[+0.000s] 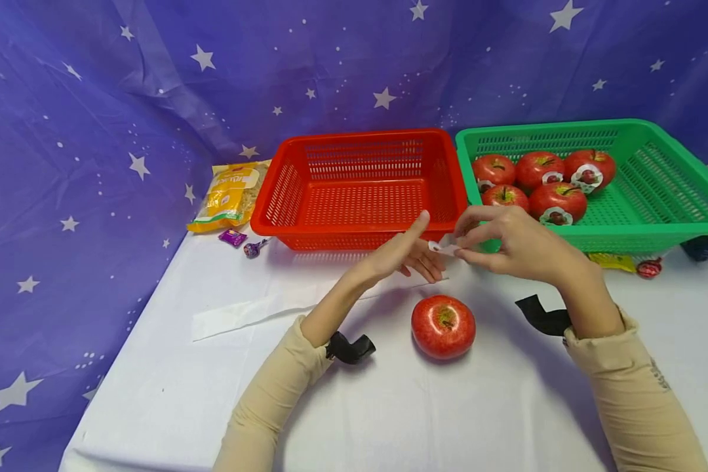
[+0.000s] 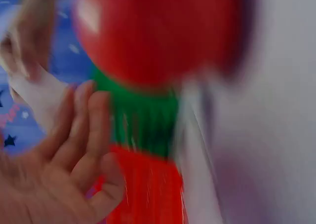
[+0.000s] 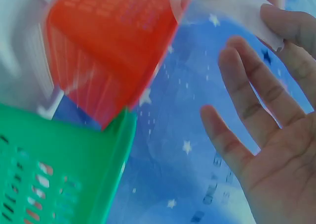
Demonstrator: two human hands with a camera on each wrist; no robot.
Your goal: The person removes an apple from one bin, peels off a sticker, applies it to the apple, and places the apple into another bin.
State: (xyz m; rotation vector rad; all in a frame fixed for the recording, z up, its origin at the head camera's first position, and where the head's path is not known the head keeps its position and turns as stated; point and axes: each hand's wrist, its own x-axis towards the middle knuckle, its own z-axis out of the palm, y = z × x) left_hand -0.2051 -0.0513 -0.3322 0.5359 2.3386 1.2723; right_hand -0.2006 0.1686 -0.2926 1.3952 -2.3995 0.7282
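Observation:
My right hand (image 1: 516, 239) pinches a small white sticker (image 1: 444, 249) with a red print between thumb and fingertips. Its other fingers spread apart in the right wrist view, where the sticker (image 3: 242, 11) bends away from the thumb. Beside it my left hand (image 1: 398, 254) has its thumb raised and fingers extended, close to the sticker's end. In the left wrist view those fingers (image 2: 81, 120) overlap the sticker. Below both hands a single red apple (image 1: 443, 328) sits on the white table, stem up, no sticker showing on its top.
A red basket (image 1: 360, 229) stands behind the hands; a green basket (image 1: 631, 229) to its right holds several stickered apples (image 1: 557, 203). A white paper strip (image 1: 230, 321) lies at left. Wrapped candies (image 1: 233, 237) and a yellow packet (image 1: 227, 196) lie by the red basket.

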